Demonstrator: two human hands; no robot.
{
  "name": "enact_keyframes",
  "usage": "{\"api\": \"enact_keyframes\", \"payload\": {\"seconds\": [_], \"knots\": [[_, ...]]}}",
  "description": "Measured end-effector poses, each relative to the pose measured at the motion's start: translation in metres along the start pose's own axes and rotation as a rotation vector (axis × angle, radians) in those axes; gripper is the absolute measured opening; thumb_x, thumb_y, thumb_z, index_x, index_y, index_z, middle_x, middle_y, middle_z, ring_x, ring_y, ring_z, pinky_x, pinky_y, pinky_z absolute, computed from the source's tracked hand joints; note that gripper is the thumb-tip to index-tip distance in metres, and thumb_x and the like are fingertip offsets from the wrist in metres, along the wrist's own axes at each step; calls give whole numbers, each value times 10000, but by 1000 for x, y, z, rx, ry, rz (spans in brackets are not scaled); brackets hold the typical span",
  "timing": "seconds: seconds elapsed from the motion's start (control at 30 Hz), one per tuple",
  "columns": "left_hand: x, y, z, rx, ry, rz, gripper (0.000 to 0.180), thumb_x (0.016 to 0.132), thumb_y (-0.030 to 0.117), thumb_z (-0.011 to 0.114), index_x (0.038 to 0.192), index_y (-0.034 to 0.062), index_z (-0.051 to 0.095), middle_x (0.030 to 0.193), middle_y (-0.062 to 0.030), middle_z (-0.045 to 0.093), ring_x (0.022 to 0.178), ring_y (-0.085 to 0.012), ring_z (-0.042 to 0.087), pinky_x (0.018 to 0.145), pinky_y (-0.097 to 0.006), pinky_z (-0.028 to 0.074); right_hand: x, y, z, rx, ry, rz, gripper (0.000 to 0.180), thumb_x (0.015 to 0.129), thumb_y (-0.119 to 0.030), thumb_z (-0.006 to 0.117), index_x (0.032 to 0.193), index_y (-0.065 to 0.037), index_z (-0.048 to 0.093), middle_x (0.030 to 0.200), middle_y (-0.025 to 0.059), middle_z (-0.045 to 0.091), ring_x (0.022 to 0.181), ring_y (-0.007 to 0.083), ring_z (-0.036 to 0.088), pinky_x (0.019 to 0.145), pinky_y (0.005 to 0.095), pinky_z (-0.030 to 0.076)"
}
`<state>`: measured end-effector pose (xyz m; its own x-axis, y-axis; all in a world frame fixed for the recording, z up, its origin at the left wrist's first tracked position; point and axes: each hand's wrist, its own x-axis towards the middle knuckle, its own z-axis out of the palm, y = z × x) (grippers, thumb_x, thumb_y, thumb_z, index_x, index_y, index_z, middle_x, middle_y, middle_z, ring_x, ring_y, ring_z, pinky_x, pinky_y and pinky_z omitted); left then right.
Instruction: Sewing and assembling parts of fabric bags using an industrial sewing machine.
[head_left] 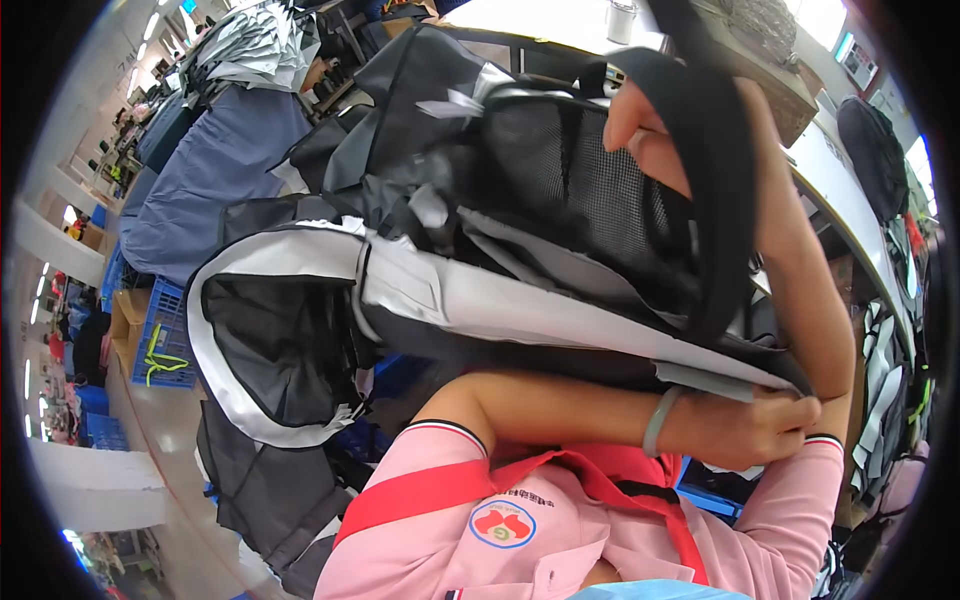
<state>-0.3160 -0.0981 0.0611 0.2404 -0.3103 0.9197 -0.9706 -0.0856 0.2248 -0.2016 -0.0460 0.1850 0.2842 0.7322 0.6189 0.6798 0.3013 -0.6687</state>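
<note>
A partly sewn black and white backpack [520, 310] with a mesh panel [570, 160] lies across in front of me. My left hand [755, 430], below a pale bangle, is closed on the bag's near right edge, beside a grey fabric strip [700, 380]. My right hand [650, 140] is raised over the mesh panel with its fingers curled. A wide black strap [715, 180] passes in front of that hand, blurred, and hides what the fingers hold. At the left hangs a rounded bag panel [290, 340] with white edging.
A grey-blue cloth [215, 180] covers a heap at the left, near a blue crate [165, 335]. Behind it rises a stack of grey cut pieces [250, 50]. A white worktable [540, 20] stands at the back, and a brown block [770, 70] sits at the back right.
</note>
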Motion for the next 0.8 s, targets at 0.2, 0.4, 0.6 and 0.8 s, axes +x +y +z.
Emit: {"api": "enact_keyframes", "payload": {"seconds": [0.2, 0.4, 0.6, 0.8], "knots": [[-46, 1, 5, -210, -186, -404, 73, 765, 45, 587, 824, 2, 592, 929, -136, 523, 820, -302, 598, 706, -373, 507, -32, 1, 12, -398, -299, 125, 200, 717, 57, 586, 875, -51, 644, 778, 71, 522, 645, 183, 542, 566, 307, 434], [-73, 49, -121, -595, -589, -701, 184, 863, 38, 585, 1033, 19, 653, 998, -131, 639, 909, -308, 648, 745, -376, 534, -143, 39, 60, -420, -534, 82, 240, 738, -69, 629, 976, -99, 608, 901, 78, 539, 836, 267, 623, 632, 377, 531], [-58, -13, -221, 334, -221, -763, 171, 863, -50, 559, 983, -5, 672, 913, -113, 661, 822, -255, 647, 736, -307, 505, -159, 37, 57, -504, -292, 36, 316, 671, 3, 683, 963, -114, 648, 804, 73, 505, 680, 266, 582, 538, 360, 480], [-130, -60, -252, 565, -265, -801, 186, 874, -77, 502, 997, -31, 634, 958, -126, 634, 852, -240, 641, 773, -311, 497, -207, 37, 26, -594, -141, 115, 550, 669, 93, 650, 1164, -147, 630, 803, 62, 517, 637, 216, 560, 549, 314, 472]]}}
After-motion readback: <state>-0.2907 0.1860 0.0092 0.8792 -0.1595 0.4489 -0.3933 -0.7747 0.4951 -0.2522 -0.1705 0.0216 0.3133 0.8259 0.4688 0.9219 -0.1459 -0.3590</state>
